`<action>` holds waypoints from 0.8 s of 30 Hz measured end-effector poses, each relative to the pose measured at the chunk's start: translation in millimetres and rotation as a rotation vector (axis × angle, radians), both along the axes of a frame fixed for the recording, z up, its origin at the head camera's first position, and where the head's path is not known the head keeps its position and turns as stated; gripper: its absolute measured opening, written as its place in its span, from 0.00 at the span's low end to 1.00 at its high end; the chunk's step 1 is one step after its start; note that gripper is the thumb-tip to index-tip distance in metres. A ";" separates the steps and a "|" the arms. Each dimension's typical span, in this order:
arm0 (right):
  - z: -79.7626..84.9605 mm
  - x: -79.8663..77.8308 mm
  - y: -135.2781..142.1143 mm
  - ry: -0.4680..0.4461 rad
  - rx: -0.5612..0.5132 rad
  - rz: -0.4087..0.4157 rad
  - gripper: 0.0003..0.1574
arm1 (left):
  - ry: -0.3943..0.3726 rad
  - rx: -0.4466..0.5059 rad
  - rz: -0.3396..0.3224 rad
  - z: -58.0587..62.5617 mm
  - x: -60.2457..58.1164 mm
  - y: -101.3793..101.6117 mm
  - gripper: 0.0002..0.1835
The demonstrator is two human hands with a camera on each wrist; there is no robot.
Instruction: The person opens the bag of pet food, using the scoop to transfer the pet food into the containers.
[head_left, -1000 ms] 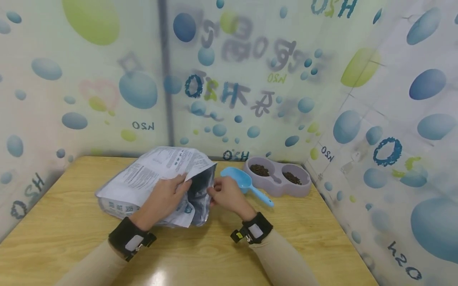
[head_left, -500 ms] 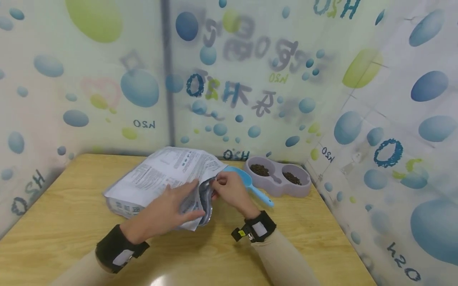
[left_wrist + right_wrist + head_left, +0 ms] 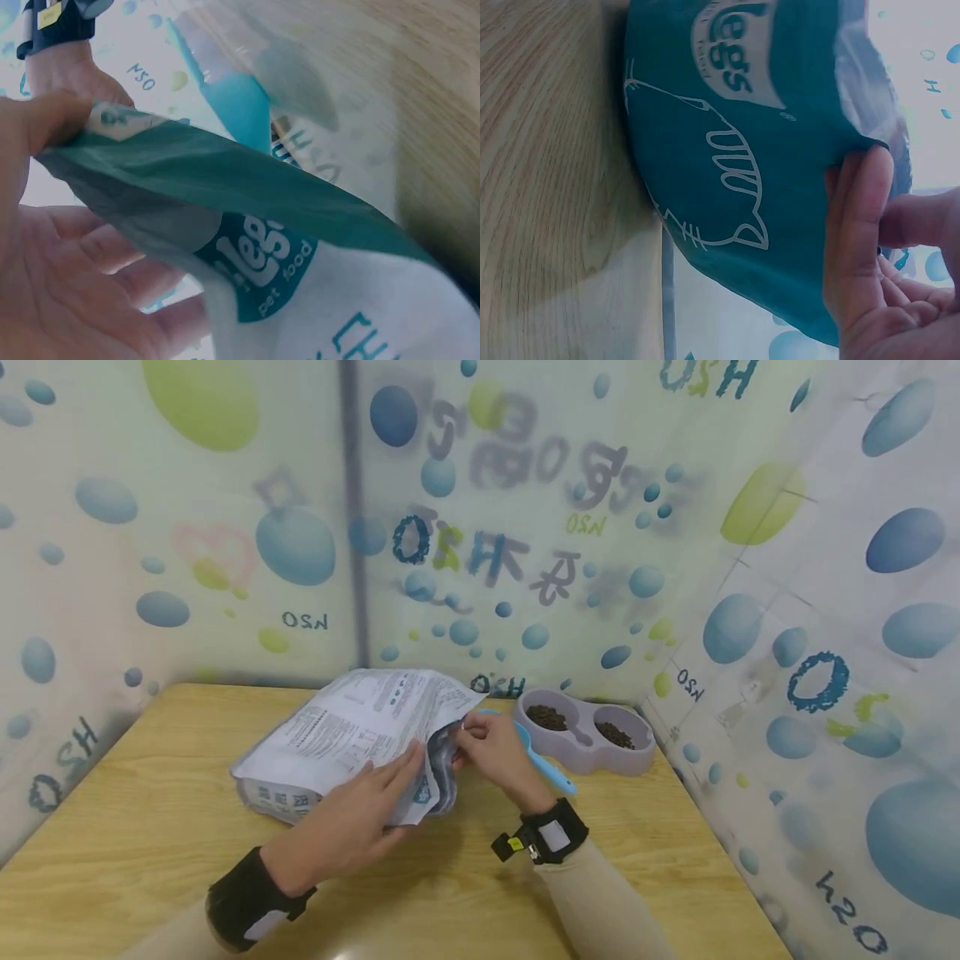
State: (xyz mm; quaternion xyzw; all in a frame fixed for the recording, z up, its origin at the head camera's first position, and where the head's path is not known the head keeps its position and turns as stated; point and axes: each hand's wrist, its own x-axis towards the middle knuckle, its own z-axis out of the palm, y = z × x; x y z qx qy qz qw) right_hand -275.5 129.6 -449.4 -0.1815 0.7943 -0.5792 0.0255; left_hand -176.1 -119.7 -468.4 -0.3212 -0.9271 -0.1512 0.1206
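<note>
A large white pet food bag lies on the wooden table, its mouth facing right. In the right wrist view the bag's other face is teal with a white cat outline. My left hand rests on the bag's near side with fingers fairly straight, close to the mouth. In the left wrist view its fingertips are hidden behind the bag's white panel. My right hand pinches the mouth's edge at the right, thumb against fingers. Part of the silvery inside shows between the two edges.
Behind my right hand lies a light blue scoop, its cup mostly hidden. A grey double bowl with brown kibble in both hollows stands at the back right. Patterned curtains enclose the wooden table.
The mouth of the bag has narrowed and the bag has shifted slightly right. My left hand has let go of the upper edge and now lies along the bag. The right hand keeps its pinch.
</note>
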 end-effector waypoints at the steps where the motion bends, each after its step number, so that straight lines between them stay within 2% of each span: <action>1: 0.0 -0.8 0.4 0.000 -0.011 -0.006 0.11 | 0.013 0.008 -0.009 0.8 0.8 -0.3 0.49; 6: -1.4 -4.4 1.7 0.008 -0.068 -0.024 0.12 | 0.055 0.044 -0.049 3.9 3.5 -2.5 0.42; 10: -2.5 -6.3 3.2 0.002 -0.107 -0.041 0.13 | 0.074 0.058 -0.067 7.3 3.7 -5.1 0.44; 15: -1.8 -9.9 6.5 0.002 -0.129 -0.078 0.19 | 0.100 0.170 -0.057 13.1 0.0 -10.5 0.47; 20: 1.2 -16.6 14.4 0.047 -0.139 -0.160 0.21 | 0.155 0.298 -0.024 18.4 -5.5 -16.0 0.42; 22: 3.3 -22.7 19.1 0.094 -0.105 -0.192 0.28 | 0.175 0.340 -0.024 19.7 -8.2 -16.5 0.39; 24: 7.0 -29.5 22.9 0.159 -0.059 -0.191 0.38 | 0.206 0.374 -0.040 20.2 -10.8 -16.7 0.37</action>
